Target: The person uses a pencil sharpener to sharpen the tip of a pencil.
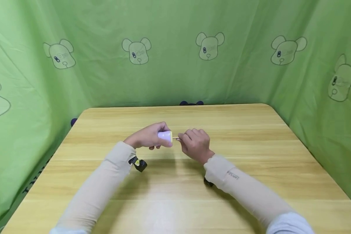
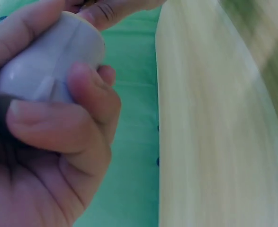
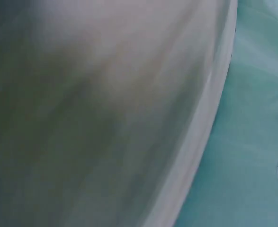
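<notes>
My left hand [image 1: 148,136] grips a small lavender tapered cylinder [image 1: 163,134] that has a pale yellow rim on its right end. Held sideways above the table, the cylinder points toward my right hand [image 1: 196,145]. Between thumb and curled fingers, the right hand pinches a thin light-coloured stick [image 1: 175,137], whose far end meets the yellow rim. The left wrist view shows fingers wrapped around the smooth lavender body [image 2: 51,59], with fingers of the right hand [image 2: 112,13] close at its top end. Neither hand shows in the right wrist view.
Both hands are over a wood-grain table [image 1: 169,188]. Green curtains [image 1: 169,81] printed with bear heads surround its back and sides. A black wrist camera [image 1: 140,165] hangs below the left cuff. The right wrist view shows only the blurred table [image 3: 82,118] and curtain [image 3: 243,142].
</notes>
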`<state>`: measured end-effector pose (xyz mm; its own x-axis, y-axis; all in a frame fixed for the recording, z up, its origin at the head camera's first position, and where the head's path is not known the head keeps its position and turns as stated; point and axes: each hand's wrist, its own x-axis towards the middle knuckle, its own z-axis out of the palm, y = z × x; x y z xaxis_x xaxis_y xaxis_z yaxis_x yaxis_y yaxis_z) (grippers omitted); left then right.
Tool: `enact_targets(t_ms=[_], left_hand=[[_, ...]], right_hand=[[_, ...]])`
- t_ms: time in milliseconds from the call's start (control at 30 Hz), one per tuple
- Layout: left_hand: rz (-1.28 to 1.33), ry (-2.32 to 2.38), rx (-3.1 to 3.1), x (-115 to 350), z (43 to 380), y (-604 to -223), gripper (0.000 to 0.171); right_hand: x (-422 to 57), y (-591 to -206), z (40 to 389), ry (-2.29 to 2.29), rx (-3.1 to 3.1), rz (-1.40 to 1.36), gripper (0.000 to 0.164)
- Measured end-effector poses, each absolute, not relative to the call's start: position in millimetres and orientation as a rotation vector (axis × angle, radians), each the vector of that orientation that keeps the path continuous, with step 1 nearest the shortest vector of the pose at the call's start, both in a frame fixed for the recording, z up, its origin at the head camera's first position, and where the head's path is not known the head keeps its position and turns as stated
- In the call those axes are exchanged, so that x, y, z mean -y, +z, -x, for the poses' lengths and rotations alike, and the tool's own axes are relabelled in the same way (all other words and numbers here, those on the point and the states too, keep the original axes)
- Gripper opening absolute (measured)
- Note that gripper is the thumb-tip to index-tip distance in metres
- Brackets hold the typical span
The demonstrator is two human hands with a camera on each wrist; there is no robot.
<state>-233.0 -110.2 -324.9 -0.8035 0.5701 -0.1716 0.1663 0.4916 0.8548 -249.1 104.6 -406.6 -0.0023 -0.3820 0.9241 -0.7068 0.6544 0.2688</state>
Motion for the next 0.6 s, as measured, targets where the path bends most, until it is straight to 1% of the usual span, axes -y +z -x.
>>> enact_targets(t_ms=[133,300,400,500,600], left_hand=[[-0.612,1.250,-2.324,108,234,-333,0.045],[-0.713,1.197,-2.456,107,234,-343,0.045],[-0.769,1.160,-2.539,105,234,-347,0.045],[-0.826,1.099,-2.646,103,233,-353,0.046],[-0.931,1.016,-2.737,98,229,-362,0.047]], right_hand=[[-104,-411,246,0.321,1.698,-0.916,0.040],[-104,-409,241,0.410,1.867,-0.923,0.046],[-103,-401,235,0.524,2.114,-0.913,0.037],[-103,-383,233,0.822,2.553,-0.923,0.032],[-107,-361,236,1.242,2.994,-0.804,0.033]])
